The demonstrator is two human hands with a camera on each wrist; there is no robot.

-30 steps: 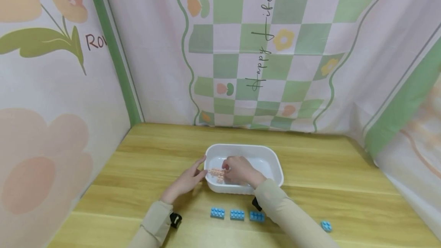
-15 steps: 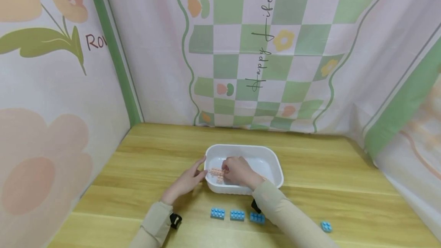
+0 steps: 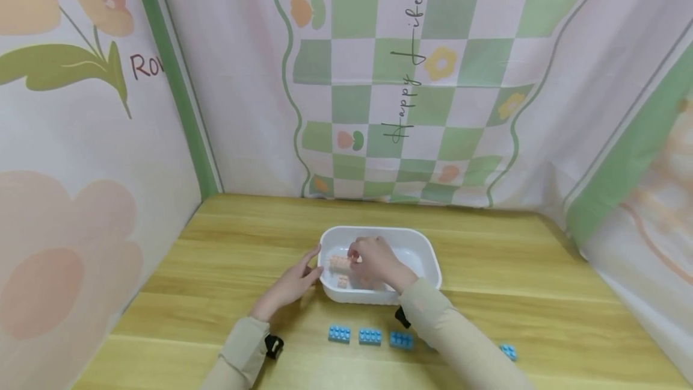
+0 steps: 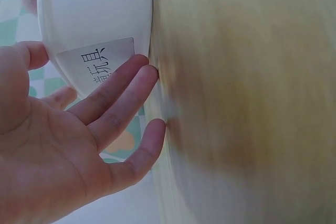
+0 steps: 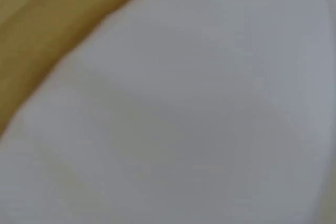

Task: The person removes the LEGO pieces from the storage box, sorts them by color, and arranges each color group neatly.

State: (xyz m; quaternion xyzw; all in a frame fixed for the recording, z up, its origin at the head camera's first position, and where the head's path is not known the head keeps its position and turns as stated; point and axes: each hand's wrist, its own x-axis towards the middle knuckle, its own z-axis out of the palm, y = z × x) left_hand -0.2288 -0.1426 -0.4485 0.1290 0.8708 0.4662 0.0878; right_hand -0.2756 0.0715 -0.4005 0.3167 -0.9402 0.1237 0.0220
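A white plastic box [image 3: 425, 245] stands on the table with peach toy building bricks in it. My right hand [image 3: 376, 260] reaches inside, its fingertips pinching a peach building brick [image 3: 340, 262] at the left end. A smaller peach brick [image 3: 343, 281] lies nearer the front wall. My left hand [image 3: 292, 284] rests against the box's left end with fingers loosely extended. In the left wrist view, its fingertips lie along the wall beside a printed label [image 4: 100, 59]. The right wrist view is filled by the blurred white box wall [image 5: 184, 103], with no hand showing.
In front of the box, three blue bricks [image 3: 370, 336] stand in a row on the wooden table [image 3: 243, 221]. A smaller blue brick [image 3: 508, 352] lies to the right, beyond my right sleeve [image 3: 460, 336]. A patterned curtain [image 3: 400, 107] hangs behind the table.
My right hand has shifted slightly up and back inside the box, and the peach brick at its fingertips has risen or tipped with it. The left hand stays against the box.
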